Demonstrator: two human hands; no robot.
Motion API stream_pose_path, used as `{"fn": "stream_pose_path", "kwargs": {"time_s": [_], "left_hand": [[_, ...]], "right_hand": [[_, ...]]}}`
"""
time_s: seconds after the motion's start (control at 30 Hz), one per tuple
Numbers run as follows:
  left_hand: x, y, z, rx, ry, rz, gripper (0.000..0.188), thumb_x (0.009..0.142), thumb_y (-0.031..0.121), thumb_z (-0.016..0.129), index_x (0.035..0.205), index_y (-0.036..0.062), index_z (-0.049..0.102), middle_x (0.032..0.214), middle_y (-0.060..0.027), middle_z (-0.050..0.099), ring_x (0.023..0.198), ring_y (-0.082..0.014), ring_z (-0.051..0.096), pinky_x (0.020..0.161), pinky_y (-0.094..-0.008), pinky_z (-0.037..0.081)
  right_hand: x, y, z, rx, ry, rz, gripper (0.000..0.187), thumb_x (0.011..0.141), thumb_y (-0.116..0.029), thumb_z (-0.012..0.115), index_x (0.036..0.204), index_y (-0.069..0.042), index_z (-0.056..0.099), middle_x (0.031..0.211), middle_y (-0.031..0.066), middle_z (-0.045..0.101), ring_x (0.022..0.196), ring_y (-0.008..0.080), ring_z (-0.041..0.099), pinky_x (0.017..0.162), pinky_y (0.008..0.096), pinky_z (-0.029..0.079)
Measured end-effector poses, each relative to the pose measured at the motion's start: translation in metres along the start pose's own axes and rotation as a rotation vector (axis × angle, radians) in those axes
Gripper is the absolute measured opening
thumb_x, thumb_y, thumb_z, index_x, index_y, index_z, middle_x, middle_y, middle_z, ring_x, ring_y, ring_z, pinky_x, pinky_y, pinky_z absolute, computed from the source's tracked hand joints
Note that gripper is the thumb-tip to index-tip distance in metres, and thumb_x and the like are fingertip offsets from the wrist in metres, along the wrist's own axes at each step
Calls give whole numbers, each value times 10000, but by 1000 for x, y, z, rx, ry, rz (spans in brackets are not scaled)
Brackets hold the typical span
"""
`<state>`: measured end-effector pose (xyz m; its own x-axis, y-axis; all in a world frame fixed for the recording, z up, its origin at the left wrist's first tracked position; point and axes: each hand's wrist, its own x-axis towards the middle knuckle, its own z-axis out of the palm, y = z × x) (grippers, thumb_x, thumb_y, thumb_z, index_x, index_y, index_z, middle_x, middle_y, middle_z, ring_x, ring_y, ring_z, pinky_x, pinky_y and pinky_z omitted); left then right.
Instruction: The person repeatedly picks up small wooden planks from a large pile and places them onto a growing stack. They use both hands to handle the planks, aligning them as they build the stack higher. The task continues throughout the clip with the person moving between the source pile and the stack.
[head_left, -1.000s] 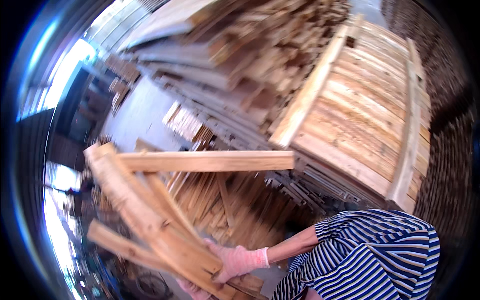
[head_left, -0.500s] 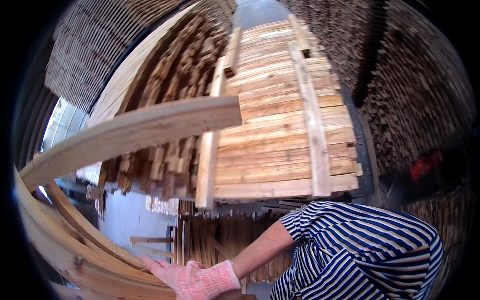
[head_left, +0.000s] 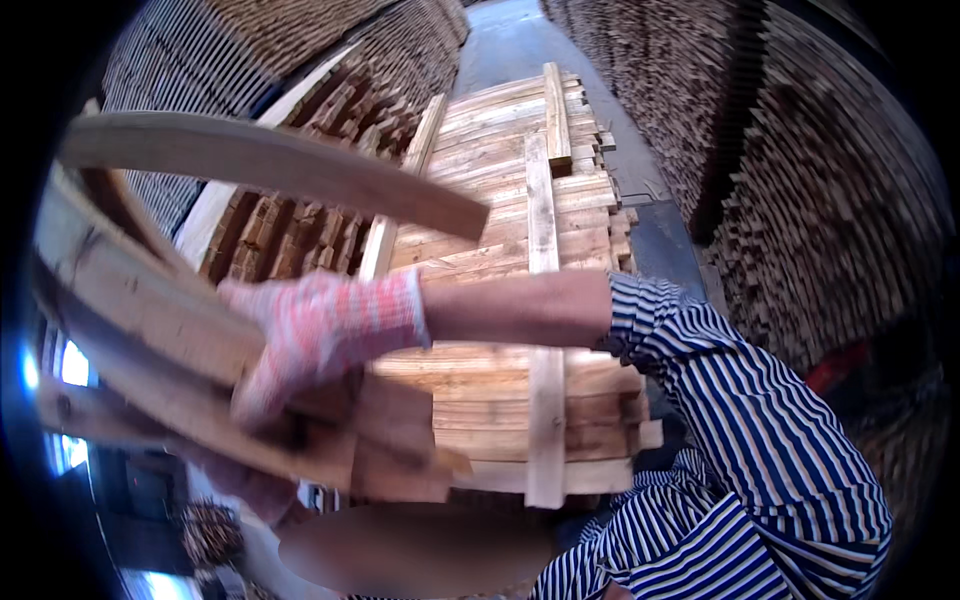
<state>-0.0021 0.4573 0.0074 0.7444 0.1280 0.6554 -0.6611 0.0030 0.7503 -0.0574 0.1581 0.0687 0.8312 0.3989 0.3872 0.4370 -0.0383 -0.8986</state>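
Note:
I hold a bundle of long wooden boards raised at the left, above the stack. My right hand, in a pink and white knit glove, is closed over the top of the bundle near its cut ends, thumb on the near side. Under the bundle, dim and blurred, my left hand bears against the boards from below; its fingers are mostly hidden. One loose board lies askew above the others, its free end pointing right over the stack. Before me is a stack of boards laid side by side.
Lengthwise strips, one a pale batten, lie across the stack. Left of it stands another pile of boards. Tall lumber walls rise on both sides, including the right wall. A grey floor aisle runs off at the back.
The bundle has risen and swung from the lower left toward the stack. My right hand has moved up with it. My left hand has come into view beneath, and the loose board's tilt has changed.

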Motion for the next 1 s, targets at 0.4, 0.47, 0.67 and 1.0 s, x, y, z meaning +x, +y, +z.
{"fn": "stream_pose_path", "kwargs": {"time_s": [0.4, 0.47, 0.67, 1.0], "left_hand": [[-1, -92, 136, 446, -64, 185, 640, 906, 206, 749, 1421, 49, 404, 1359, -79, 566, 1205, -202, 561, 1079, -398, 436], [-12, -83, 164, 648, -108, 290, 458, 912, 148, 731, 1304, 46, 518, 1293, -89, 599, 1156, -207, 588, 1015, -371, 477], [-29, -101, 149, 182, -181, -124, 524, 922, -2, 658, 1400, 42, 447, 1238, -92, 637, 989, -183, 656, 865, -325, 571], [-45, -105, 141, -96, -212, -290, 502, 930, -79, 538, 1405, -19, 390, 1091, -170, 690, 865, -260, 708, 725, -383, 624]], "right_hand": [[24, 108, -180, 421, -354, -27, 1297, 620, -99, 947, 1608, -98, 108, 1394, 96, 547, 1279, 196, 503, 1076, 359, 456], [27, 162, -171, 479, -339, -209, 1343, 621, -120, 960, 1614, -93, 57, 1478, 104, 463, 1367, 198, 404, 1146, 368, 368], [-2, 185, -175, 330, -252, -80, 1416, 615, -218, 980, 1616, -66, -10, 1545, 145, 389, 1417, 200, 337, 1180, 334, 293], [2, 216, -161, 369, -248, -157, 1404, 590, -256, 994, 1616, -77, 53, 1523, 139, 413, 1408, 215, 372, 1179, 359, 311]]}}
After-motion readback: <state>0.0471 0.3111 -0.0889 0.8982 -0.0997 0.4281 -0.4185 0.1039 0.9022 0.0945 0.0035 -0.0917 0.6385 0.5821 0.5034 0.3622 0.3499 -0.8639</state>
